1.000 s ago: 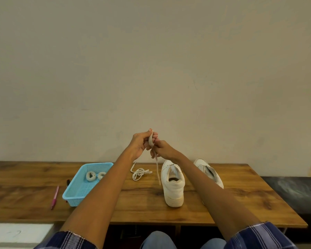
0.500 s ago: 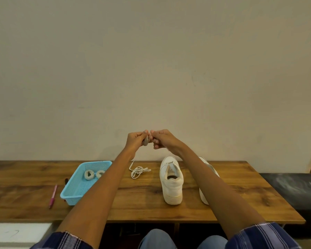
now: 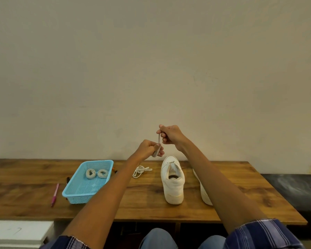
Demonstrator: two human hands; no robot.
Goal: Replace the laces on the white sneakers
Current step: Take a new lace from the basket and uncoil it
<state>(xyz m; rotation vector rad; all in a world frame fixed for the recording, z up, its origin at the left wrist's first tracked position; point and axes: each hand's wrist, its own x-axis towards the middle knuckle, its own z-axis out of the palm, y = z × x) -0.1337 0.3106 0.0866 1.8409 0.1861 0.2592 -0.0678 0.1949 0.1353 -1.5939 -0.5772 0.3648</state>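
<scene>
Since half a second ago the two hands, then pressed together at one height, have separated: the right hand (image 3: 171, 134) is now raised above the left hand (image 3: 150, 147), and a short stretch of white lace (image 3: 158, 140) shows between them. Both hands hang in the air above the far part of the wooden table (image 3: 151, 207). The right hand pinches the upper end of the lace between thumb and curled fingers; the left hand grips the lower part, where the lace wraps round its fingers as a small loop (how much is coiled inside the fist I cannot tell).

Below the hands a white sneaker (image 3: 173, 180) stands upright on the table, heel toward the camera, its eyelets without a lace. A second sneaker (image 3: 204, 192) lies just to its right, mostly hidden behind the right forearm. A loose bundled lace (image 3: 141, 171) lies on the table between the first sneaker and a blue basket (image 3: 74, 194), which holds two rolled laces (image 3: 97, 173). A pink pen (image 3: 54, 194) lies left of the basket.
</scene>
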